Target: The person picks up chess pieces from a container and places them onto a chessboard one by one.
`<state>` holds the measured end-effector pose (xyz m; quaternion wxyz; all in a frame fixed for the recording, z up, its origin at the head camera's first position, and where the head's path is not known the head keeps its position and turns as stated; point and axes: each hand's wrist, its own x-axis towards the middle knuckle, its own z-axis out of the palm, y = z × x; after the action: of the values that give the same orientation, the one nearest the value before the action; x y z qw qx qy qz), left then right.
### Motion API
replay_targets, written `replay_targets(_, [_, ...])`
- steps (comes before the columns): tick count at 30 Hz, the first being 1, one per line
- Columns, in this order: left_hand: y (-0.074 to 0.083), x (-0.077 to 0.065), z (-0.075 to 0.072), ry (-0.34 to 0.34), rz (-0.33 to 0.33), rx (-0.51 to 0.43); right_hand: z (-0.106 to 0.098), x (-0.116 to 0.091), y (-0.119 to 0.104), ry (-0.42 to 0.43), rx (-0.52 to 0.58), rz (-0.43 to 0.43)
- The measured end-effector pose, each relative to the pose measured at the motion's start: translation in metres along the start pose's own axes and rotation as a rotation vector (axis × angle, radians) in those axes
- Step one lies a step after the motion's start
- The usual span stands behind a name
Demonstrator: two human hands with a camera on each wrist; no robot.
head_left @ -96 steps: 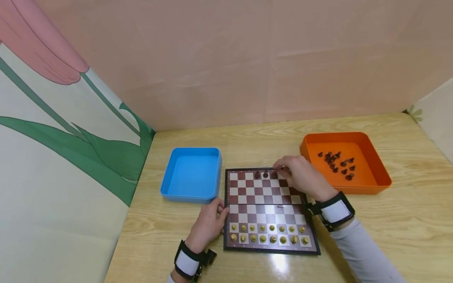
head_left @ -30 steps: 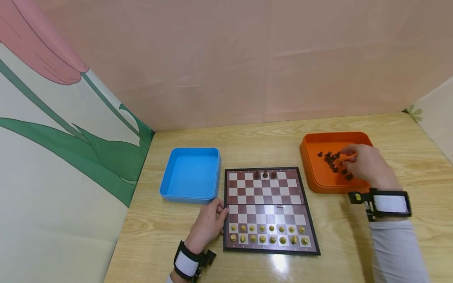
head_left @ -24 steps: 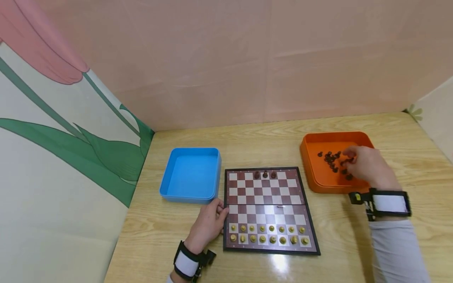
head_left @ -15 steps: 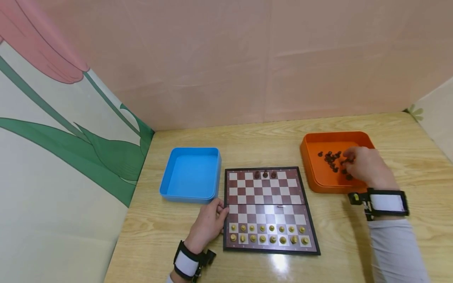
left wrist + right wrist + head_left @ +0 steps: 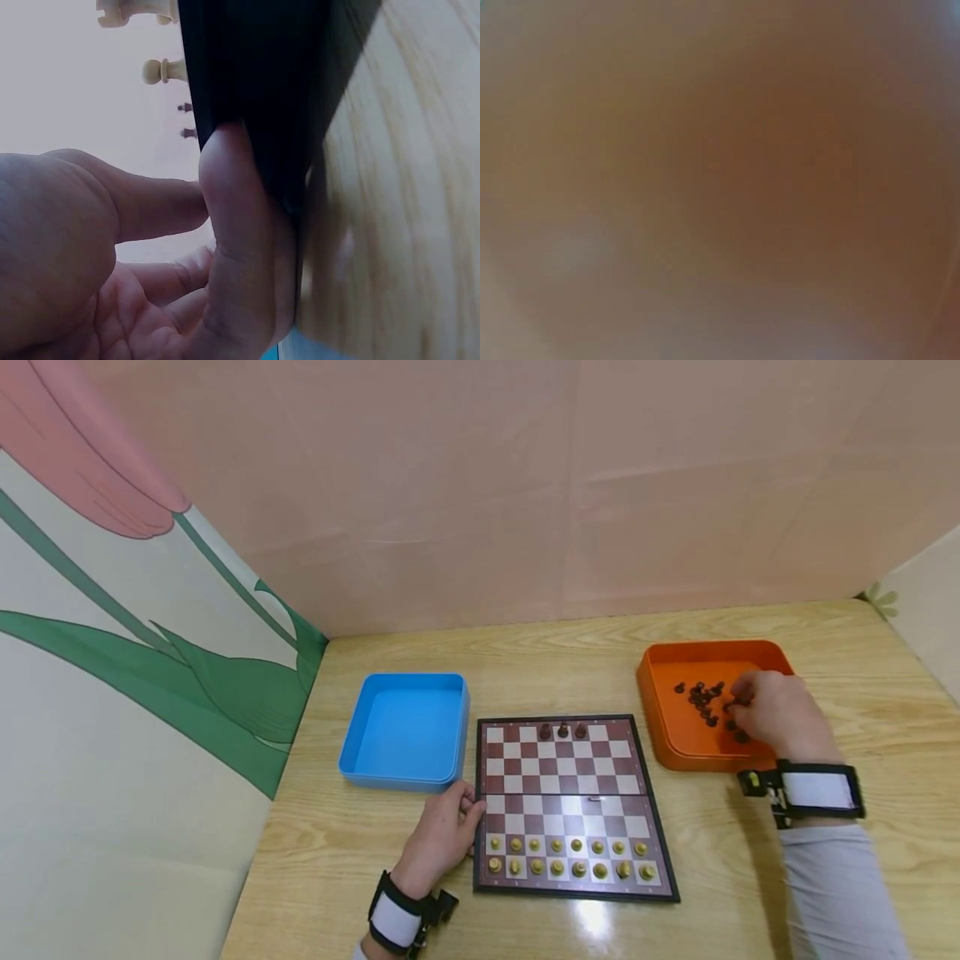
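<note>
My left hand [image 5: 441,831] holds the left edge of a chessboard [image 5: 534,803]. In the left wrist view the index finger [image 5: 236,202] presses the board's black side [image 5: 259,67], with the thumb close by it. Over at the right, my right hand [image 5: 783,714] reaches into an orange tray [image 5: 678,739] and pinches a dark chess piece [image 5: 744,699], mostly hidden by the fingers. More dark chess pieces [image 5: 701,697] lie loose to the left of that hand. The right wrist view is only a brown blur.
Three dark pieces [image 5: 563,730] stand on the board's far row. Gold pieces [image 5: 579,867] fill the two near rows. A small pin-like object [image 5: 594,798] lies by the fold. A blue tray [image 5: 405,735] stands left of the board, on a wooden table [image 5: 360,852].
My right hand has moved from the board's far row to the orange tray, where its thumb and fingers have closed together. Another dark piece now shows on the far row. My left hand has stayed put.
</note>
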<state>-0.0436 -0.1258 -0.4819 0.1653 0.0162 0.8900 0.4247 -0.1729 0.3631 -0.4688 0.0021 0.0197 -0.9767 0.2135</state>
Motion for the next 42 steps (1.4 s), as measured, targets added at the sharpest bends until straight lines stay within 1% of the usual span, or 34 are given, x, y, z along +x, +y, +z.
replay_targets(9, [0.0, -0.001, 0.0, -0.011, 0.011, -0.026, 0.001, 0.001, 0.002, -0.002, 0.0, 0.027])
replay_targets(13, [0.0, 0.0, -0.001, -0.013, 0.005, -0.015, 0.0, 0.0, -0.001, 0.007, 0.011, 0.035])
replay_targets(17, [0.0, 0.0, -0.001, -0.006, 0.016, 0.001, -0.004, -0.002, -0.006, 0.021, 0.015, 0.037])
replay_targets(21, [-0.001, 0.0, -0.001, 0.002, 0.035, -0.002, -0.009, -0.005, -0.015, 0.018, 0.019, 0.025])
replay_targets(30, [-0.002, -0.001, 0.0, 0.008, 0.041, 0.007, -0.02, -0.012, -0.038, 0.05, 0.037, -0.038])
replay_targets(37, [-0.002, -0.001, 0.0, 0.005, 0.041, 0.011, -0.026, -0.019, -0.063, 0.04, 0.118, -0.084])
replay_targets(42, [-0.003, -0.001, 0.0, 0.008, 0.048, 0.009, -0.029, -0.022, -0.082, 0.031, 0.15, -0.106])
